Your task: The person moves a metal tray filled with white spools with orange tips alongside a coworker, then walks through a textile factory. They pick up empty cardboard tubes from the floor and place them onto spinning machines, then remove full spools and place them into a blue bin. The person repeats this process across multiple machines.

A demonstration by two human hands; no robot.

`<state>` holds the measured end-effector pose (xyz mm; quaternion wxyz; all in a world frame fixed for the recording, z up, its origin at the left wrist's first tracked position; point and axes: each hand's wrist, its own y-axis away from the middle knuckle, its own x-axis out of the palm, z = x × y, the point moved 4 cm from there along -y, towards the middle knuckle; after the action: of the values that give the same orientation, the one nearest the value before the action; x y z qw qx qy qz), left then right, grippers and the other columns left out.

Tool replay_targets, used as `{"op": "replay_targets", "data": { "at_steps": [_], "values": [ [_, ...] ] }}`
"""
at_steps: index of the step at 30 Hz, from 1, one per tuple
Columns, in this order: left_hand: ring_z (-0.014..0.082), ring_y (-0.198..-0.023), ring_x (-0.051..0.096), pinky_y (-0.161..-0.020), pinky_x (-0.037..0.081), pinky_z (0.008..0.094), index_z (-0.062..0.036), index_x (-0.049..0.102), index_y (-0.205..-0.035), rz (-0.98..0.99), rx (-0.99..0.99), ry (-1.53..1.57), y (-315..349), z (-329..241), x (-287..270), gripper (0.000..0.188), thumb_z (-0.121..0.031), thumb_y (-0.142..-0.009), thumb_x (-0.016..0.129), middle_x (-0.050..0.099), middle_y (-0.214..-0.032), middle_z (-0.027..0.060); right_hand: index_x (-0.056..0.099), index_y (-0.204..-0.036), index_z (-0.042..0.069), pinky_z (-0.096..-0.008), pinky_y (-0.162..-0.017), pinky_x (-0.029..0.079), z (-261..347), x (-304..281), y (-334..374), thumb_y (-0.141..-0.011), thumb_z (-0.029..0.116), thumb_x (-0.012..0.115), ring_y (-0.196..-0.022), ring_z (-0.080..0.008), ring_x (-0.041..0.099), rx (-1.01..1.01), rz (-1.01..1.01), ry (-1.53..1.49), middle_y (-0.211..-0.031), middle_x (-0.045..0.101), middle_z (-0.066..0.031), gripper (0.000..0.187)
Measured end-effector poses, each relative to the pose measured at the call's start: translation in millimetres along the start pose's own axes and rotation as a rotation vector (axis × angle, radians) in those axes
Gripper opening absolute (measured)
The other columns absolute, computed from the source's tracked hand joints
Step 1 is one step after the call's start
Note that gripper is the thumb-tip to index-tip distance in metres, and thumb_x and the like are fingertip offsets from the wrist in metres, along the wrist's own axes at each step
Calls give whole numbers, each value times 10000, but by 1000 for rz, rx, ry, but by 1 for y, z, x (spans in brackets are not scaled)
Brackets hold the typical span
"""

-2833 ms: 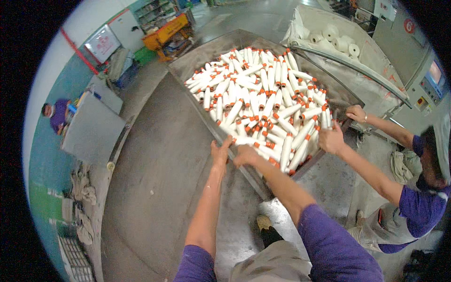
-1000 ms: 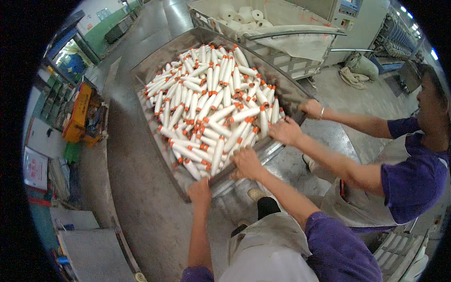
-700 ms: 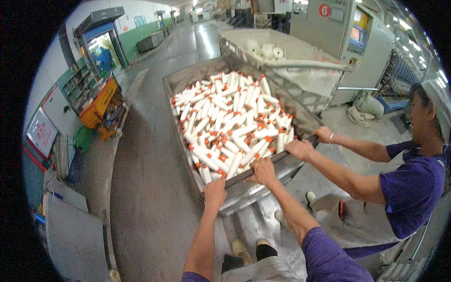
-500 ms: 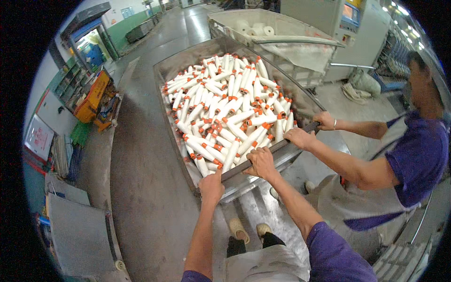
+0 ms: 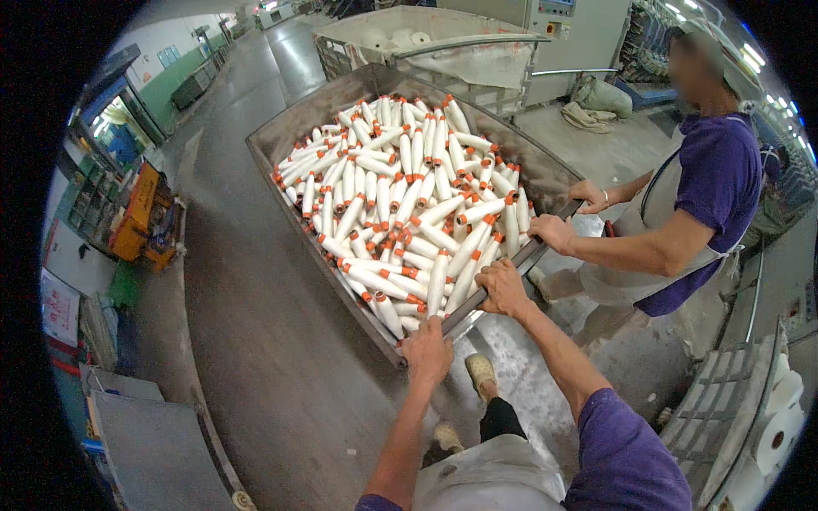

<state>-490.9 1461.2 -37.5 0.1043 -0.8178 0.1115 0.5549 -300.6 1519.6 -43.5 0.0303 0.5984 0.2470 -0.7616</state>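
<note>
A metal cart [image 5: 521,143] stands in front of me, heaped with white yarn bobbins [image 5: 400,187] that have orange-red ends. My left hand [image 5: 428,347] is closed round the cart's near rim at its left corner, next to a bobbin standing on end. Farther right along the same dark rim, my right hand [image 5: 503,288] grips it, fingers bent over the top. Beside me on the right, a co-worker [image 5: 682,187] in a purple shirt and pale apron holds the rim's right end with both hands [image 5: 562,226].
Beyond the cart stands a pale bin [image 5: 503,64] with white yarn cones. An orange machine [image 5: 141,217] and a grey panel [image 5: 158,443] line the left side. Sacks [image 5: 601,98] lie on the floor at right. A rack with large white cones [image 5: 780,422] is at lower right.
The cart and my hands have shifted relative to the surroundings, and my feet have stepped. The co-worker now shows more fully and stands more upright. All hands keep their hold on the rim.
</note>
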Motion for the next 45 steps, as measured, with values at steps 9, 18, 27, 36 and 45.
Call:
{"op": "replay_targets", "data": {
  "at_steps": [9, 18, 27, 36, 45],
  "values": [
    [308, -900, 568, -662, 478, 436, -40, 386, -1217, 135, 92, 47, -1, -2, -13, 650, -255, -711, 733, 514, -1032, 149, 553, -685, 98, -358, -809, 382, 0, -7, -6, -462, 211, 619, -765, -251, 532, 11, 6, -9, -707, 532, -60, 259],
    [325, -1000, 512, -800, 409, 446, -36, 333, -1301, 145, 60, 183, 0, -5, -13, 781, -267, -675, 737, 482, -1130, 157, 524, -673, 115, -370, -762, 361, -8, -5, -7, -409, 214, 604, -708, -258, 474, -14, 59, -81, -662, 479, -54, 294],
    [273, -986, 454, -763, 348, 428, 1, 319, -1311, 202, 47, 185, -12, -11, -17, 761, -268, -710, 699, 443, -1067, 135, 592, -739, 146, -383, -769, 360, -8, -10, -13, -399, 305, 682, -743, -233, 503, -28, 92, -23, -714, 527, -17, 386],
    [251, -793, 558, -608, 427, 401, -27, 468, -1126, 22, 112, 60, -20, -12, -10, 454, -155, -725, 636, 515, -900, 103, 623, -784, 161, -376, -723, 384, -10, -6, -13, -510, 377, 637, -642, -218, 484, -73, 45, 2, -642, 456, -19, 349],
    [323, -830, 633, -667, 525, 414, -96, 484, -1123, 386, -18, 246, -24, 20, -3, 410, -129, -740, 624, 566, -969, 146, 565, -758, 162, -351, -737, 406, -22, 4, -16, -398, 397, 743, -766, -188, 544, -88, 335, 51, -729, 541, 12, 466]
  ]
}}
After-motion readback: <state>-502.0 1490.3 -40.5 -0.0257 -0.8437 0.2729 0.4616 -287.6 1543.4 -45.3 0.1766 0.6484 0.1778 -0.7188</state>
